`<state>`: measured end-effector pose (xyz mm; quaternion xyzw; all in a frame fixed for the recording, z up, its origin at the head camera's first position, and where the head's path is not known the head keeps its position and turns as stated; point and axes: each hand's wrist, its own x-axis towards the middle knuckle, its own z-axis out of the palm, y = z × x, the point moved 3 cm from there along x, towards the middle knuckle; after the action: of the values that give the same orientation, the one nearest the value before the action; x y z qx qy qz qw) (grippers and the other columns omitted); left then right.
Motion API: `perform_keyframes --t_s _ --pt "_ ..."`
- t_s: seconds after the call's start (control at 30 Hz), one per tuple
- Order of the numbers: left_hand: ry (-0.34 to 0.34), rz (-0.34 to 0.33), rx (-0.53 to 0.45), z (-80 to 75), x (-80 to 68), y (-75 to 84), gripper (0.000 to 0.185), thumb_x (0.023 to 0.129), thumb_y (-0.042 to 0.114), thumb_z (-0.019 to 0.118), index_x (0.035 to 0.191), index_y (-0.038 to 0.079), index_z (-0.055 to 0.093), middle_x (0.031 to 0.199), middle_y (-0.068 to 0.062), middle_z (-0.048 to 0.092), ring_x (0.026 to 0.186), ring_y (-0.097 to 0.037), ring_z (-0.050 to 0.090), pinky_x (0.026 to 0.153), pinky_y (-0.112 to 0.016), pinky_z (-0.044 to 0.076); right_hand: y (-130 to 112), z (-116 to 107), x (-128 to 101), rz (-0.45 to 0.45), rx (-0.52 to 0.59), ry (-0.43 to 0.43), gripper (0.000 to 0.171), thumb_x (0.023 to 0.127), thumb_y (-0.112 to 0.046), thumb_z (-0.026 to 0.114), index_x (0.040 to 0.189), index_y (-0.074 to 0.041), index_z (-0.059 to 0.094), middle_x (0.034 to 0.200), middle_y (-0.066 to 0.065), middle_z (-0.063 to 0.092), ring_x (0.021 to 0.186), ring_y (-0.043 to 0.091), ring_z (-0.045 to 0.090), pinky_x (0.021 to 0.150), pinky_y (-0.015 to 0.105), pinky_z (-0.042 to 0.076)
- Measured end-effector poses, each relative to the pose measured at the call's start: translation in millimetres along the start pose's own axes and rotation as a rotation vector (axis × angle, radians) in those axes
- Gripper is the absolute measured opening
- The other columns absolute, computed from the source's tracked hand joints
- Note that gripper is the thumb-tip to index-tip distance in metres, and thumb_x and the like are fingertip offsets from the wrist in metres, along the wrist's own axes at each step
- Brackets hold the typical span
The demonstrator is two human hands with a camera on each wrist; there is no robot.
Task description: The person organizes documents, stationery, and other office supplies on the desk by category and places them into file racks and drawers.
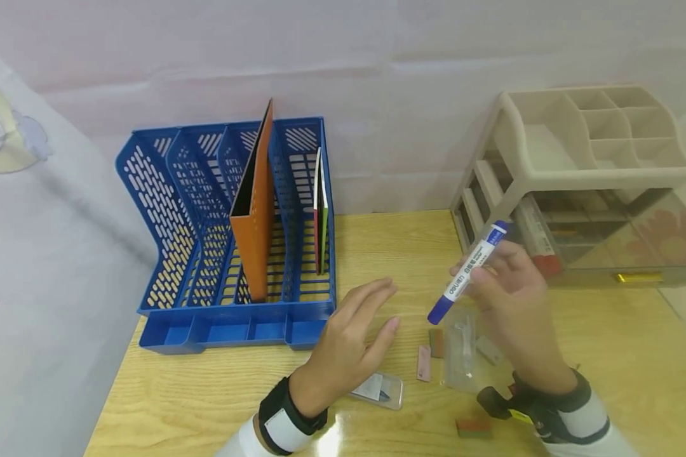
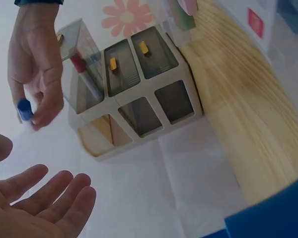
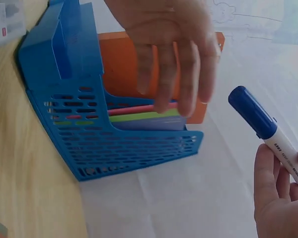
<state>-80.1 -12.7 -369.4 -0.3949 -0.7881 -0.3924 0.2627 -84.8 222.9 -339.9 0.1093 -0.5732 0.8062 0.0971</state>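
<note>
My right hand point(image 1: 517, 304) pinches a white marker point(image 1: 467, 273) with dark blue ends between thumb and fingers. The marker is tilted, raised above the table in front of the drawer organizer. In the right wrist view its blue cap point(image 3: 253, 113) points up and to the left. My left hand point(image 1: 343, 346) holds nothing; its fingers are spread and lightly bent, beside the front corner of the blue file rack point(image 1: 223, 314). Partly under that hand lies a clear case point(image 1: 391, 390) with a dark item inside.
The rack holds an orange folder point(image 1: 257, 235) and thin booklets point(image 1: 321, 216). At right stands a white drawer organizer point(image 1: 612, 181), one drawer pulled out, with a red-ended item point(image 1: 545, 257) inside. Between my hands lie erasers point(image 1: 423, 363) and an transparent package point(image 1: 460, 355).
</note>
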Motion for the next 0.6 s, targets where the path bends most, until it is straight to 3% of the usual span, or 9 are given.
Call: perform_keyframes --t_s 0.23,0.5,0.6 --pt "-0.117 0.028 0.061 -3.1 -5.1 -4.1 0.051 0.104 0.023 0.058 0.148 -0.002 0.05 0.148 -0.022 0.056 0.136 -0.031 0.057 0.114 -0.039 0.048 -26 -13 -10 -0.087 -0.024 0.0 0.045 0.095 0.025 0.044 0.138 0.015 0.049 0.114 0.017 0.07 0.102 0.024 0.072 0.087 0.029 0.062" --pt "-0.294 0.065 0.143 -1.5 -10.1 -6.3 0.066 0.102 0.028 0.064 0.157 0.004 0.039 0.158 -0.021 0.044 0.144 -0.034 0.049 0.116 -0.046 0.045 -70 -38 -16 -0.162 -0.169 0.098 0.046 0.092 0.026 0.047 0.138 0.018 0.049 0.114 0.02 0.074 0.1 0.023 0.075 0.086 0.026 0.061" --pt "-0.376 0.083 0.177 2.0 -13.4 -6.2 0.071 0.103 0.034 0.062 0.161 0.005 0.031 0.163 -0.021 0.037 0.148 -0.036 0.044 0.119 -0.048 0.042 -87 -51 -15 -0.135 -0.297 0.169 0.044 0.095 0.02 0.052 0.139 0.016 0.051 0.115 0.016 0.076 0.1 0.02 0.074 0.085 0.02 0.058"
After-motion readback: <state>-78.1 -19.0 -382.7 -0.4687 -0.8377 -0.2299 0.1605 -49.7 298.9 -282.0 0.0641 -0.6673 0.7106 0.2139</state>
